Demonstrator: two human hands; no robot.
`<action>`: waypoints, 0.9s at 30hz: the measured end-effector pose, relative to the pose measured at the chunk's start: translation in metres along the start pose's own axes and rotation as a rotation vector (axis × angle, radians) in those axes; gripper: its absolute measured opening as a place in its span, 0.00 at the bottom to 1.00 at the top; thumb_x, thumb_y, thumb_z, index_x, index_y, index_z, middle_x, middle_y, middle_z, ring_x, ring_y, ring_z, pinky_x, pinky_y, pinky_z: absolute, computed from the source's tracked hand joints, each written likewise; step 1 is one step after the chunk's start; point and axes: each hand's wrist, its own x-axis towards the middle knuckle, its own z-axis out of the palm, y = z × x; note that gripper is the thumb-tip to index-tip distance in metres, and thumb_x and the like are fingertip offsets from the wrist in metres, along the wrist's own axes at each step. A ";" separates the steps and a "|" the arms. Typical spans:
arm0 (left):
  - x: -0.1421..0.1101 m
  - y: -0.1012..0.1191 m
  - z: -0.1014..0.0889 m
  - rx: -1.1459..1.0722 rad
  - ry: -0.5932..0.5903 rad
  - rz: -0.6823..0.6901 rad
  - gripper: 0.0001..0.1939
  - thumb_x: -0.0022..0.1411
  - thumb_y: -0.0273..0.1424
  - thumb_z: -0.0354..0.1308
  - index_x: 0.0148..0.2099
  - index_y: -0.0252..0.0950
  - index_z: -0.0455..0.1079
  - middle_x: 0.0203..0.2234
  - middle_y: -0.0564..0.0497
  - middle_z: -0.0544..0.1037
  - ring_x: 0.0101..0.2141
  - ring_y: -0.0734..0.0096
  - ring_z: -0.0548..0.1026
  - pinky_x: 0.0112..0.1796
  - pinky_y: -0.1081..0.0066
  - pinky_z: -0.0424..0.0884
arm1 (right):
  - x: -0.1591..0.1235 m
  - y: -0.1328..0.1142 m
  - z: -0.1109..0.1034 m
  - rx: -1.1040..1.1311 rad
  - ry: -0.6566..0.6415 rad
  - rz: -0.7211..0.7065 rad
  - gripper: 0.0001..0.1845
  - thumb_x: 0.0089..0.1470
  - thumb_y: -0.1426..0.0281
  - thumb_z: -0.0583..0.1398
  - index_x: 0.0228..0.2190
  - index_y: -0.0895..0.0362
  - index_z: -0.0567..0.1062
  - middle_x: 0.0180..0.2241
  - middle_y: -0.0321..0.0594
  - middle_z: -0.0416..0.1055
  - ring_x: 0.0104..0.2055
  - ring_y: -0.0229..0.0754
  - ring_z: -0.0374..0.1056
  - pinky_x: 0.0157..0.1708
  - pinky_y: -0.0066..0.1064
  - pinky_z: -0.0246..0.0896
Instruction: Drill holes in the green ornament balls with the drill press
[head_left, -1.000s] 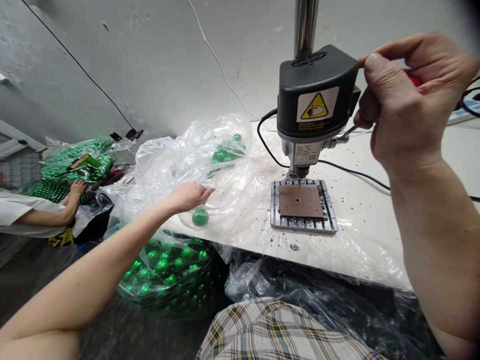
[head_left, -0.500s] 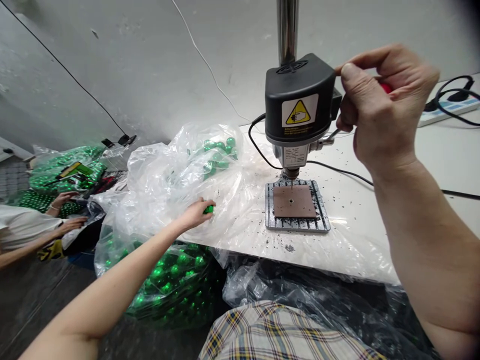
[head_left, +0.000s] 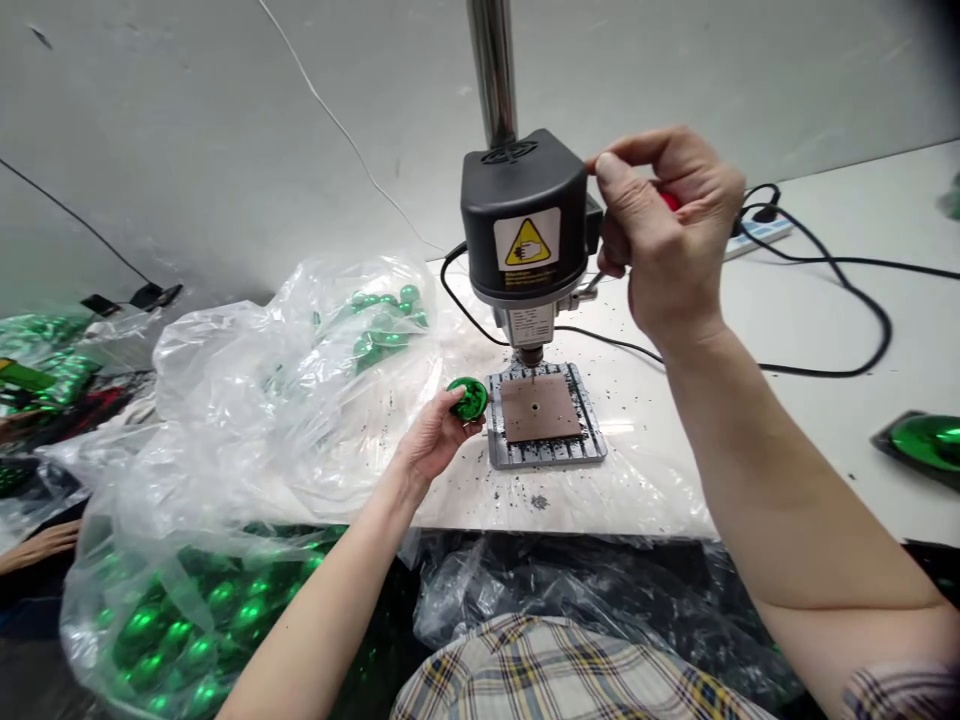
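My left hand is closed on a shiny green ball, just left of the drill press base. At the upper right, my right hand is curled round the drill press lever, and a red knob shows between its fingers. Its thumb and forefinger reach the side of the drill press's black housing, which bears a yellow warning sign. Under the drill bit lies a brown square plate with a hole in it. Dark shavings surround the base.
A clear plastic bag with green balls lies left on the white table. Below it hangs another bag of green balls. A black cable and a power strip are at right. Another person's hand shows far left.
My left hand has moved right with the green ball, from beside the bag to the drill press base. The view has turned right. My right hand stays on the lever.
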 end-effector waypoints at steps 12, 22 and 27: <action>0.030 -0.029 0.006 0.132 0.019 0.107 0.25 0.53 0.38 0.67 0.51 0.35 0.70 0.40 0.49 0.77 0.34 0.72 0.74 0.27 0.76 0.66 | 0.002 0.001 -0.004 -0.124 -0.101 0.098 0.21 0.60 0.48 0.61 0.35 0.54 0.72 0.21 0.31 0.62 0.20 0.32 0.59 0.18 0.26 0.55; 0.044 -0.048 0.009 0.467 0.040 0.300 0.29 0.51 0.47 0.72 0.49 0.37 0.68 0.32 0.53 0.77 0.32 0.73 0.72 0.31 0.74 0.66 | 0.001 -0.006 0.000 -0.072 -0.066 0.121 0.19 0.60 0.51 0.63 0.33 0.55 0.73 0.21 0.31 0.62 0.24 0.34 0.65 0.22 0.25 0.61; 0.052 -0.058 0.014 0.493 -0.005 0.342 0.29 0.52 0.46 0.71 0.50 0.38 0.67 0.35 0.51 0.79 0.37 0.70 0.75 0.39 0.70 0.69 | 0.001 -0.009 0.001 -0.024 -0.063 0.109 0.13 0.63 0.60 0.63 0.33 0.56 0.72 0.23 0.31 0.63 0.25 0.32 0.65 0.22 0.24 0.60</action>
